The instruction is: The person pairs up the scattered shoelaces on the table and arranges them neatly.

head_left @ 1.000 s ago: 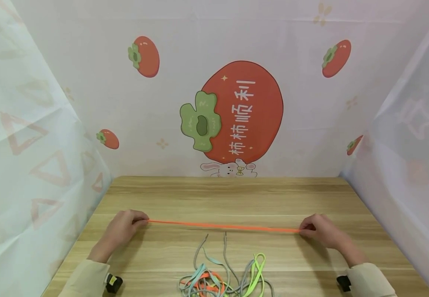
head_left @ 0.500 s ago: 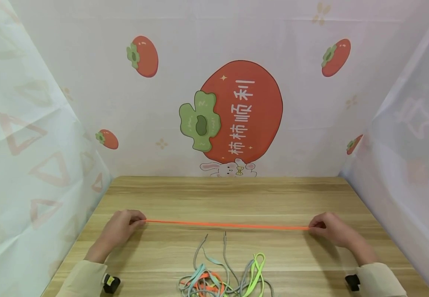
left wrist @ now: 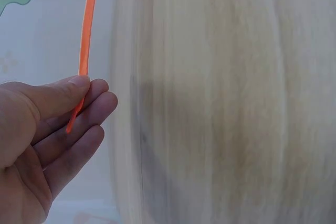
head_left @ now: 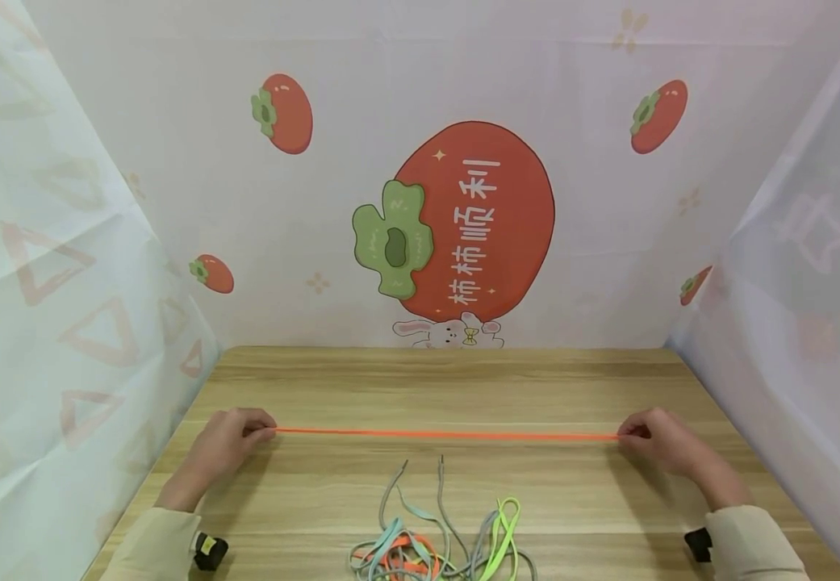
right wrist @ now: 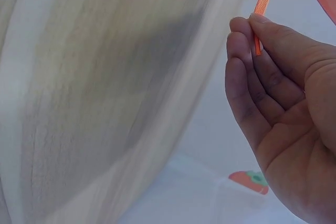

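An orange shoelace [head_left: 449, 435] stretches straight and nearly level between both hands in the head view. My left hand [head_left: 227, 440] pinches one end between thumb and forefinger; in the left wrist view a short tip of the orange shoelace [left wrist: 84, 40] sticks out below the thumb. At the other end, my right hand [head_left: 659, 441] grips the lace the same way, and its short tip [right wrist: 258, 45] hangs past the thumb in the right wrist view. Nearer the front lies a tangled pile of shoelaces [head_left: 390, 557] in grey, light blue, orange and yellow-green.
The wooden table [head_left: 318, 387] reaches back to a white printed backdrop [head_left: 594, 242]. White sheets stand along both sides. Two grey lace tips [head_left: 441, 476] point from the pile toward the stretched lace, and a yellow-green loop [head_left: 504, 532] lies at the pile's right.
The hands have drawn apart, the right one moving right and slightly back, the left one a little left. The orange shoelace between them now runs longer and more level. The pile has stayed put.
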`<state>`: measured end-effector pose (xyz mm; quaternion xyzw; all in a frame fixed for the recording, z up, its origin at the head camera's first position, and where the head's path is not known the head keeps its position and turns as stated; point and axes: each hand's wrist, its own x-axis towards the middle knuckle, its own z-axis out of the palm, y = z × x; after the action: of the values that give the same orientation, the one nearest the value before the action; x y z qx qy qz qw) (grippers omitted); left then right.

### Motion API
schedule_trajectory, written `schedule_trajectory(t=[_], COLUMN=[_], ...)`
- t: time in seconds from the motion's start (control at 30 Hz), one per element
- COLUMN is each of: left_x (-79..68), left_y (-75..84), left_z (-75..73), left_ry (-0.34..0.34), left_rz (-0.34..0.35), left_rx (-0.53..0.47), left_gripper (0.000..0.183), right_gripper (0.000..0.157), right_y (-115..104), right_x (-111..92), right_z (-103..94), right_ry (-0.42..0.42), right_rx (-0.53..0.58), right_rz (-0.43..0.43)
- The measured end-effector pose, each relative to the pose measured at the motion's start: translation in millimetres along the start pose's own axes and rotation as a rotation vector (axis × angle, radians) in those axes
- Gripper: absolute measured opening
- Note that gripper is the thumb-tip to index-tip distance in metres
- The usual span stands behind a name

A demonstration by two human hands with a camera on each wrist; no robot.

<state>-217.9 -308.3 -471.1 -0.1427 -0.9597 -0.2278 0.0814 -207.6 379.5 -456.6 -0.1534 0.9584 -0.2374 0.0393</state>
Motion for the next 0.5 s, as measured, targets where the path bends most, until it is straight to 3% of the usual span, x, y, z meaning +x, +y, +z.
schedule_trajectory(t=[0.5], left_x=[2.3], left_y=[-15.1], left_z=[-3.3], left_ry=[-0.026], left_rz=[-0.043], left_rx=[-0.007], left_gripper=[0.004], right_gripper=[0.006], right_y=[6.9], right_x=[7.3], right_z=[-2.2], right_ry=[0.005], right_rx=[-0.019], right_rz=[0.052])
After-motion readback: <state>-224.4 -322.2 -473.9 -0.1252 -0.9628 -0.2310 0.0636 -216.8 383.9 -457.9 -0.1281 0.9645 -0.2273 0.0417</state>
